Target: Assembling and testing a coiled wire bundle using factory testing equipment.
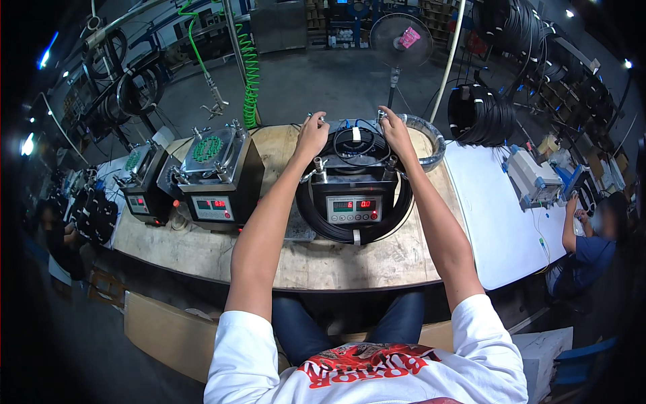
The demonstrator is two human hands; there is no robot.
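Both my arms reach to the far corners of a black box-shaped machine [386, 182] with a lit red digital display. My left hand [313, 137] is closed round a small metal clamp knob [321, 119] at its far left corner. At the far right corner, the fingers of my right hand [395, 133] pinch another metal clamp knob [381, 114]. Between my hands a small loop of black cable with blue connectors [348, 124] lies on the machine's top. A larger black cable coil [401, 217] surrounds the machine. Metal posts [320, 170] stand at its near corners.
Two similar machines with green-dotted round plates [206, 149] stand to the left on the wooden table [282, 266]. A green coiled air hose [249, 81] hangs behind. At right are a white table [494, 232], a grey device [531, 176] and another person [592, 236].
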